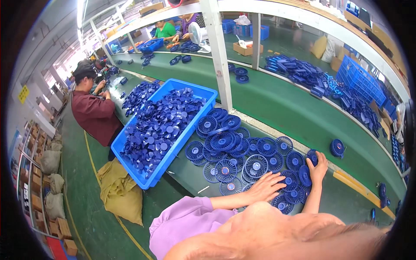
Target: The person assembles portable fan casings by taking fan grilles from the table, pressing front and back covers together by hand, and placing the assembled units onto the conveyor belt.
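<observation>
A heap of round dark-blue fan grilles (223, 141) lies on the green worktable (190, 175), some stacked and overlapping. My left hand (265, 187) rests flat on the near side of this heap, fingers stretched out over the grilles. At the heap's right edge, my right hand (318, 168) has its thumb and fingers apart. It touches a grille (312, 156) standing at that edge, and another tilted grille (304, 175) leans beside its wrist. Neither hand visibly lifts anything.
A blue crate (184, 154) full of small blue discs (162, 125) stands left of the heap. Beyond a white post (219, 60) runs a green conveyor belt (277, 97) carrying several grilles (337, 147). Blue parts (299, 71) are piled across it. A co-worker (95, 104) stands at far left.
</observation>
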A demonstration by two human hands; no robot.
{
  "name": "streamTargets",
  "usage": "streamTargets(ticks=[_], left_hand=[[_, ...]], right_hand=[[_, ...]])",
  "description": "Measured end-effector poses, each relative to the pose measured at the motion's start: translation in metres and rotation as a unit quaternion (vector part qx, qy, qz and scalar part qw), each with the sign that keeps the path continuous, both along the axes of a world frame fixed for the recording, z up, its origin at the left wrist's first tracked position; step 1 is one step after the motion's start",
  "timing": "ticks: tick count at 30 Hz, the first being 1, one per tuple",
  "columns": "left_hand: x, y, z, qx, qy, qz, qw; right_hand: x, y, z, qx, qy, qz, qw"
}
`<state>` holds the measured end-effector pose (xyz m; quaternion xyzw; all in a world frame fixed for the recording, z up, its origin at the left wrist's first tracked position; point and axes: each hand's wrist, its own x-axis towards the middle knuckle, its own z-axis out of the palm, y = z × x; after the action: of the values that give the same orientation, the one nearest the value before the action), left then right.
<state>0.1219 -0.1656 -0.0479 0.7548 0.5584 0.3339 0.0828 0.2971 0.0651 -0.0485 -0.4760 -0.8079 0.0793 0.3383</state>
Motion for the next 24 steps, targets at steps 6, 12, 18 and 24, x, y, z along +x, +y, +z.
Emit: streamTargets(ticks=[6,12,18,24], left_hand=[[0.0,0.0007,-0.0012,-0.003,-0.002,-0.001,1.0],[-0.0008,0.0006,-0.003,0.01,-0.007,-0.002,1.0],[-0.0009,0.0,-0.0022,0.011,-0.017,-0.005,1.0],[-0.001,-0.0005,-0.003,0.016,-0.023,-0.007,1.0]], right_hand=[[0.001,0.0037,-0.0023,-0.001,-0.006,-0.009,1.0],[-0.0003,0.0038,-0.002,-0.011,-0.011,-0.015,1.0],[0.0006,0.0036,-0.0016,-0.013,-0.018,-0.02,1.0],[0.0015,0.0036,-0.0013,-0.016,-0.018,-0.018,1.0]])
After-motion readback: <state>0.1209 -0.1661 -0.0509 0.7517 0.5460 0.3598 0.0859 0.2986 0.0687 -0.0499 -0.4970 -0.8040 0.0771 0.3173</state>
